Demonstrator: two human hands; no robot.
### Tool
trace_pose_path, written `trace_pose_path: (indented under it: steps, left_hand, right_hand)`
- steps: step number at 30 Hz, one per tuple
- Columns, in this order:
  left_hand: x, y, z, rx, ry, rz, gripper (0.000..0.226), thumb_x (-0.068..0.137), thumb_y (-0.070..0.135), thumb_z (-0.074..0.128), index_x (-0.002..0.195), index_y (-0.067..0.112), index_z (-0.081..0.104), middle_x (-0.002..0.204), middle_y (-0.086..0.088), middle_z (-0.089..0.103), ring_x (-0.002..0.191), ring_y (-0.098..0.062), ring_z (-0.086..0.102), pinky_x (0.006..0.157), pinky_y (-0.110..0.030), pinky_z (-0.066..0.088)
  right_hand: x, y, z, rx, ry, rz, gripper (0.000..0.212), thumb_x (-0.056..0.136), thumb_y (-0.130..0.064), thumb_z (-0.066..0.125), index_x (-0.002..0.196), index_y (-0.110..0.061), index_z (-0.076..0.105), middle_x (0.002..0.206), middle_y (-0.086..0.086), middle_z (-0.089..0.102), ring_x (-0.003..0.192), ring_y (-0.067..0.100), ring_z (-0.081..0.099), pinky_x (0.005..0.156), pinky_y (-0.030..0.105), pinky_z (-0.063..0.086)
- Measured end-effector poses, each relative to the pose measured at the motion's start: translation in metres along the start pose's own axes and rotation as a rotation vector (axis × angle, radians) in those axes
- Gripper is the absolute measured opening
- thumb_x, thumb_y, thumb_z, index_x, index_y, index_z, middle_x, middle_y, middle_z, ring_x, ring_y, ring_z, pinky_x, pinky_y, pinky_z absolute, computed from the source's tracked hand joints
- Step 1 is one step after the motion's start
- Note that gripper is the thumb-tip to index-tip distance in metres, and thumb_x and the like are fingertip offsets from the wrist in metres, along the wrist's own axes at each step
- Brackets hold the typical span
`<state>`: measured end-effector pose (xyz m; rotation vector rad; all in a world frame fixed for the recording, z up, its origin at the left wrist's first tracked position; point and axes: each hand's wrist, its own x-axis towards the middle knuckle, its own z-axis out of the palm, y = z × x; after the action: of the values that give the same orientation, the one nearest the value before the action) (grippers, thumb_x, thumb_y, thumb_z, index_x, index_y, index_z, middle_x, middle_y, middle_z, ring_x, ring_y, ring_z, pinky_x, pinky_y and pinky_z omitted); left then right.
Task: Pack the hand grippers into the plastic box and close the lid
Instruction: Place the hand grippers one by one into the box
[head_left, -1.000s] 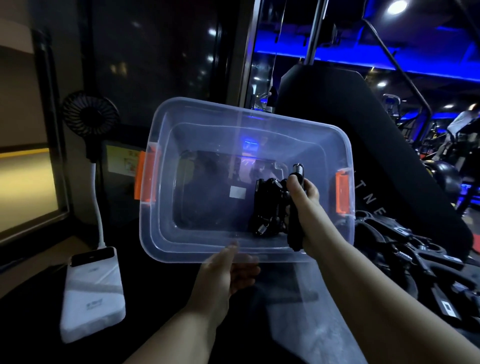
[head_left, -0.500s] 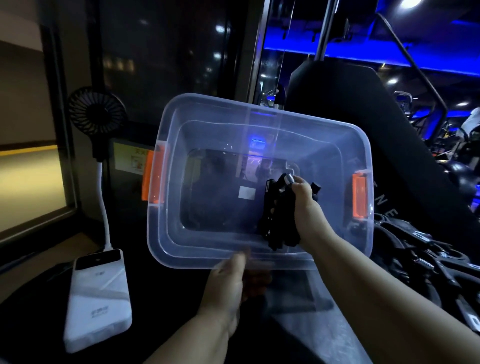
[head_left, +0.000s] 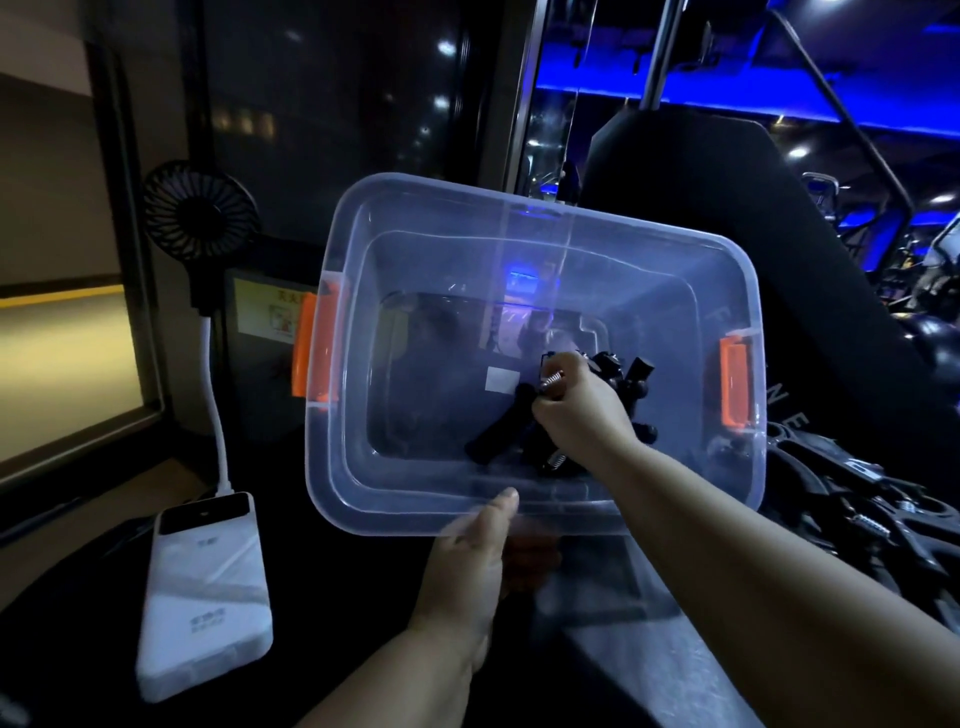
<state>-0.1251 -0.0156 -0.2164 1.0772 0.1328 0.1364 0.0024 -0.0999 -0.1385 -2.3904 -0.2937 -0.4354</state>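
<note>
Dim gym, blue strip lights upper right; dark bench (head_left: 363, 649) below. Left hand (head_left: 467, 571): grip pinching the near rim of the clear plastic box (head_left: 519, 208), lid off, orange latches (head_left: 317, 358) at both ends. Right hand (head_left: 582, 415) is inside the box at centre right, grip curled round a hand gripper (head_left: 493, 436); more black grippers (head_left: 631, 384) lie beneath. Loose pile of grippers (head_left: 857, 514) at right edge. White power bank (head_left: 205, 597) lower left, label unreadable. Black pad (head_left: 727, 208) reads "N E".

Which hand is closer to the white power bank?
Left. The left hand holds the plastic box by its near rim, right of the power bank; the right hand is inside the box, farther away, holding a hand gripper.
</note>
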Motion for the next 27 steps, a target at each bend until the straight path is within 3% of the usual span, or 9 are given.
trace_pose_path:
  steps: [5,7,9,11,15,20,27]
  left_hand:
    - [-0.001,0.001,0.000,-0.008,-0.012,0.000,0.033,0.095,0.025,0.051,0.092,-0.005,0.065,0.084,-0.024,0.071,0.059,-0.023,0.065,0.051,-0.026,0.047]
    - [-0.001,0.001,-0.001,-0.009,-0.014,-0.006,0.034,0.095,0.024,0.050,0.094,-0.007,0.065,0.082,-0.023,0.072,0.059,-0.024,0.065,0.051,-0.027,0.048]
    - [-0.001,0.001,-0.001,-0.011,-0.012,-0.009,0.036,0.095,0.024,0.050,0.098,-0.010,0.063,0.082,-0.023,0.072,0.059,-0.024,0.064,0.051,-0.026,0.048]
    - [-0.001,0.002,-0.001,-0.015,-0.010,-0.004,0.033,0.095,0.023,0.050,0.097,-0.006,0.064,0.084,-0.025,0.071,0.061,-0.025,0.064,0.051,-0.027,0.047]
    - [0.000,0.002,-0.001,-0.010,-0.004,-0.001,0.028,0.095,0.025,0.051,0.092,0.001,0.065,0.090,-0.028,0.070,0.067,-0.031,0.062,0.055,-0.029,0.045]
    - [0.000,0.002,-0.002,-0.014,-0.017,0.000,0.028,0.095,0.026,0.051,0.088,0.004,0.067,0.091,-0.027,0.070,0.068,-0.029,0.064,0.054,-0.029,0.047]
    - [0.000,0.003,-0.001,-0.033,-0.019,-0.003,0.027,0.095,0.025,0.052,0.081,0.008,0.068,0.085,-0.026,0.071,0.061,-0.026,0.062,0.051,-0.027,0.046]
  right_hand:
    - [0.006,-0.003,0.009,-0.178,-0.131,0.016,0.050,0.080,-0.012,0.048,0.124,-0.036,0.045,0.114,0.003,0.042,0.080,0.026,0.053,0.061,0.026,0.041]
    - [0.008,-0.004,0.013,-0.163,-0.197,0.024,0.048,0.080,-0.006,0.047,0.117,-0.037,0.055,0.119,0.002,0.041,0.078,0.023,0.057,0.059,0.023,0.046]
    - [0.011,-0.003,0.018,-0.191,-0.271,-0.006,0.036,0.080,-0.009,0.050,0.103,-0.032,0.064,0.122,0.005,0.052,0.093,0.024,0.061,0.072,0.022,0.048]
    - [0.011,-0.005,0.019,-0.285,-0.366,-0.017,0.027,0.085,-0.017,0.054,0.107,-0.023,0.066,0.120,0.006,0.060,0.107,0.025,0.058,0.079,0.022,0.043]
    - [0.012,-0.010,0.020,-0.459,-0.468,-0.083,0.032,0.087,-0.029,0.057,0.118,-0.022,0.064,0.119,0.005,0.062,0.105,0.026,0.060,0.087,0.030,0.051]
    - [0.012,-0.013,0.025,-0.403,-0.710,-0.017,0.029,0.093,-0.030,0.054,0.113,-0.013,0.066,0.105,0.015,0.068,0.092,0.032,0.069,0.076,0.038,0.058]
    - [0.017,-0.011,0.033,-0.393,-0.712,0.091,0.030,0.089,-0.026,0.064,0.109,-0.004,0.070,0.082,0.010,0.065,0.073,0.022,0.060,0.075,0.033,0.055]
